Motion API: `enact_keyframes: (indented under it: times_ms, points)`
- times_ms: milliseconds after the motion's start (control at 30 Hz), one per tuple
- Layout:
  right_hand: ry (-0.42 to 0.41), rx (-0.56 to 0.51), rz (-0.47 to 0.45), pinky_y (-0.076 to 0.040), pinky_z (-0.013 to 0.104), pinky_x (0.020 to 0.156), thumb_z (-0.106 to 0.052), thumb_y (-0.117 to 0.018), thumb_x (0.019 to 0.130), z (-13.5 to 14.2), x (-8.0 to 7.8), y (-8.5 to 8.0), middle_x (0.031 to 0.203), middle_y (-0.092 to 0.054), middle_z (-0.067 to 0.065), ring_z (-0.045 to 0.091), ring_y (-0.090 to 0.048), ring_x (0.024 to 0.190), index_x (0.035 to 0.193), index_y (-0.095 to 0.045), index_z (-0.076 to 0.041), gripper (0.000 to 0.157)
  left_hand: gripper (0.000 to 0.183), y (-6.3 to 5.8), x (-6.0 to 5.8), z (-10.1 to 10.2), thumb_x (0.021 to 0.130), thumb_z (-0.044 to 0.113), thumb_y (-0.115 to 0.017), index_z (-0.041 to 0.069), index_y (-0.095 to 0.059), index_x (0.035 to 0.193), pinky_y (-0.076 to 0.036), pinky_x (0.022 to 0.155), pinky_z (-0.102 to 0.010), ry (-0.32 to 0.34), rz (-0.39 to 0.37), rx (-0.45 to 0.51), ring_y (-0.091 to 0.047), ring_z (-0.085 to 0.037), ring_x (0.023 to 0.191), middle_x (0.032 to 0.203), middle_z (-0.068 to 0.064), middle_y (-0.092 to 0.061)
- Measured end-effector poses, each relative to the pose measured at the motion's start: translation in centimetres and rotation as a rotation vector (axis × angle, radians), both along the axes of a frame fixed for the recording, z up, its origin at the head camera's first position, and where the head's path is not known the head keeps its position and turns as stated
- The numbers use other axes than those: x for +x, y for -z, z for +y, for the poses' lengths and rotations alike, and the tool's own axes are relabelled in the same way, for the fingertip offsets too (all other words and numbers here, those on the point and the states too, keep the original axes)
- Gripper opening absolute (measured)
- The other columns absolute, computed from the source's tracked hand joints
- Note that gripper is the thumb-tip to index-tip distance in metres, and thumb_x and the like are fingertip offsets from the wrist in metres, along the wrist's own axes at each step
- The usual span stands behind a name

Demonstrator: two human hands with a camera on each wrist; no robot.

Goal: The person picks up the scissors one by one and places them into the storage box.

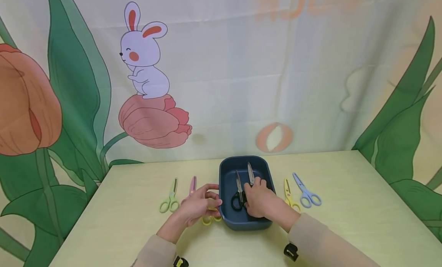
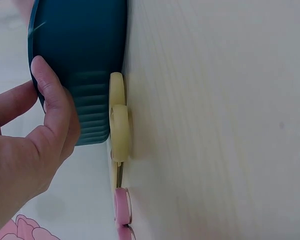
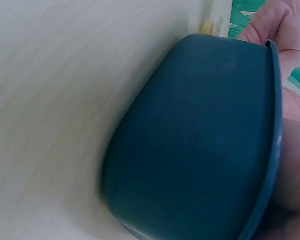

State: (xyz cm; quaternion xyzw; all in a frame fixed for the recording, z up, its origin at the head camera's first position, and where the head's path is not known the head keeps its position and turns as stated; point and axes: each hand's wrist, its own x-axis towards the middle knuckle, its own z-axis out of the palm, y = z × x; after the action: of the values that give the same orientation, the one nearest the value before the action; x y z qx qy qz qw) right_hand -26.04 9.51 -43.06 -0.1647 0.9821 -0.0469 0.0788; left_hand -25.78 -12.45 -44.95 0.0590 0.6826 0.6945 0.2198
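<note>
From the head view, the left grip [image 1: 199,205] holds a blue box [image 1: 246,225] by its rim; inside, the right grip [image 1: 258,200] curls over black scissors [image 1: 251,172], whether grasping I cannot tell, a second black pair [image 1: 239,188] just left of it. The left wrist view shows yellow scissors [image 2: 120,132] beneath the left grip; the right wrist view, box wall hiding much of the right grip.

Black scissors [image 1: 250,171], right-hand pair: handles hidden, from where I stand, beneath the right hand [image 1: 261,200]; fingertips likewise unseen.
Yellow scissors [image 1: 206,221], left pair: mostly masked by the left hand [image 1: 200,205].
Pink scissors [image 1: 193,183]: handles largely behind the same hand.
Curtain lettering [image 1: 269,6]: blurred, cut off above; illegible.
Orange tulip [image 1: 27,102]: cut off, left.
Sleeves [image 1: 155,252]: cut off below.
Right wrist device [image 1: 291,251]: detail too small to tell.
</note>
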Motion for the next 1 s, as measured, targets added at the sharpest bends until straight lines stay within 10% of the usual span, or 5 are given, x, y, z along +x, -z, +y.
enact_keyframes:
  times_ms: [1000]
  points:
    - [-0.013, 0.028, -0.008, -0.056, 0.05, 0.08, -0.034, -0.079, 0.093, 0.1, 0.0, 0.9, 0.113, -0.053, 0.027, 0.04, -0.056, 0.104, 0.123, -0.058, -0.001, 0.05, 0.053, 0.1, 0.0, 0.0, 0.101, -0.006, -0.057, -0.005, -0.035, 0.15, -0.061, 0.072, -0.031, 0.005, 0.001, 0.002, -0.06, -0.019, 0.081, 0.105, -0.013, -0.051]
